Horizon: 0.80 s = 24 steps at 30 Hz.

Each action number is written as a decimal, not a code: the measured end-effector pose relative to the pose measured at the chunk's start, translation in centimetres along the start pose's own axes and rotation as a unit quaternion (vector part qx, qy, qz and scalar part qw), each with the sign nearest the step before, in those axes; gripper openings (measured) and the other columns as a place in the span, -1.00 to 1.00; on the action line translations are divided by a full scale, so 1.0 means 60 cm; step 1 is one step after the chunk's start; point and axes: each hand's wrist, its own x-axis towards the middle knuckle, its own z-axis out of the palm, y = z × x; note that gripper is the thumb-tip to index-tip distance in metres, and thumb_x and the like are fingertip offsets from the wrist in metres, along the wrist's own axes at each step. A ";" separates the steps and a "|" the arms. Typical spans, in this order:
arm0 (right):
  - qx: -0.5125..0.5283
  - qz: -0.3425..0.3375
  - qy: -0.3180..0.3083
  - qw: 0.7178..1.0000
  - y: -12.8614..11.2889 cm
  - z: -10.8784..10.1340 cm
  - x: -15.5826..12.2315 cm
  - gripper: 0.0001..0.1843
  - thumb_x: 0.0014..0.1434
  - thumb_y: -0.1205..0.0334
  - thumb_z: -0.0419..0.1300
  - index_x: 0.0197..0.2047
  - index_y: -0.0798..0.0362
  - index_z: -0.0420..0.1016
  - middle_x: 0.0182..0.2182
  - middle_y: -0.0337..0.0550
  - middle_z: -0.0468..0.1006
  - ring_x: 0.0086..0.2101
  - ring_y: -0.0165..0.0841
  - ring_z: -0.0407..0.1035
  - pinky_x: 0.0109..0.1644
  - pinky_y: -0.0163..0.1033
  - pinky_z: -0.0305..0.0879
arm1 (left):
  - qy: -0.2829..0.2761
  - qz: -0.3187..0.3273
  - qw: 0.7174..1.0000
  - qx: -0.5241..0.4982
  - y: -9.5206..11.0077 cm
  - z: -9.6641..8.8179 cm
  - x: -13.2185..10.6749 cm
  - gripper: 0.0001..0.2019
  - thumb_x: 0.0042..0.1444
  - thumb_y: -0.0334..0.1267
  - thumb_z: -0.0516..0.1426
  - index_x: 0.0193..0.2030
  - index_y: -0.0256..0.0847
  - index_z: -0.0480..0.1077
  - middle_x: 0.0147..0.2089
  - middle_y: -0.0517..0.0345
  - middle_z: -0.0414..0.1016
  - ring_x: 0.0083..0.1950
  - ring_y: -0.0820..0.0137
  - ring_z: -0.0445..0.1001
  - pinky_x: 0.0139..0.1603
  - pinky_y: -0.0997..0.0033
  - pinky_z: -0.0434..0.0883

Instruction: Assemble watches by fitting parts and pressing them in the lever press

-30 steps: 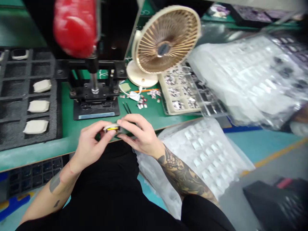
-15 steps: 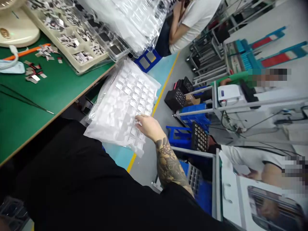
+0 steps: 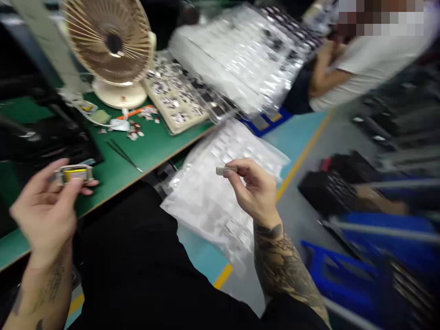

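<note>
My left hand is closed on a small rounded casing with a yellow part inside, held above the front of the green bench. Between the thumb and fingers of my right hand is a small flat grey piece, its exact kind too blurred to tell. Below and behind that hand lies a white plastic-wrapped tray with several pale square pieces in it. A pair of dark tweezers rests on the green bench between my hands.
A fan stands at the back of the bench. Beside it sits a beige compartment tray of small parts. Stacked clear plastic trays rise at the bench's right end, near a seated person in a white sleeve. Blue crates stand at right.
My right hand has lifted off the wrapped tray, now pinching a small grey piece. My left hand has come into view with the casing. The view has swung left.
</note>
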 end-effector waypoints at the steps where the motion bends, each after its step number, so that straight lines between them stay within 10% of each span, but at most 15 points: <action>1: 0.037 -0.051 0.000 0.998 -0.019 0.036 0.035 -0.86 0.50 0.23 0.32 0.09 -0.06 0.64 -0.13 -0.13 0.69 -0.17 -0.28 0.64 -0.06 -0.12 0.63 | 0.009 -0.001 1.000 -0.005 0.002 0.001 0.001 -0.49 0.19 -0.19 0.59 0.25 -0.06 0.67 -0.11 0.32 0.84 -0.25 0.35 0.80 -0.28 0.42 0.78; 6: 0.174 -0.268 -0.056 0.946 -0.154 0.227 0.155 -0.68 0.41 0.46 0.35 0.13 -0.09 0.69 0.07 -0.02 0.69 0.07 -0.18 0.65 0.13 -0.02 0.70 | -0.013 -0.036 0.996 -0.076 0.000 0.002 0.004 -0.48 0.26 -0.15 0.54 0.28 -0.28 0.63 -0.03 -0.06 0.84 -0.14 0.16 0.86 -0.18 0.32 0.81; 11: 0.283 -0.308 -0.159 0.894 -0.240 0.342 0.175 -0.51 0.38 0.51 0.40 0.27 -0.10 0.66 0.21 0.02 0.67 0.13 -0.18 0.66 0.19 -0.01 0.73 | -0.030 -0.039 0.984 -0.169 -0.006 -0.001 0.007 -0.44 0.35 -0.18 0.47 0.41 -0.24 0.55 0.18 -0.15 0.80 0.10 0.14 0.84 0.11 0.24 0.80; 24: 0.269 -0.243 -0.170 0.916 -0.239 0.387 0.173 -0.44 0.35 0.29 0.47 0.37 -0.21 0.60 0.25 0.01 0.66 0.23 0.01 0.56 0.26 0.27 0.65 | -0.021 -0.048 0.980 -0.194 -0.005 -0.002 0.009 -0.66 0.52 -0.16 0.32 0.34 -0.15 0.60 0.13 -0.04 0.82 0.06 0.22 0.82 0.13 0.28 0.75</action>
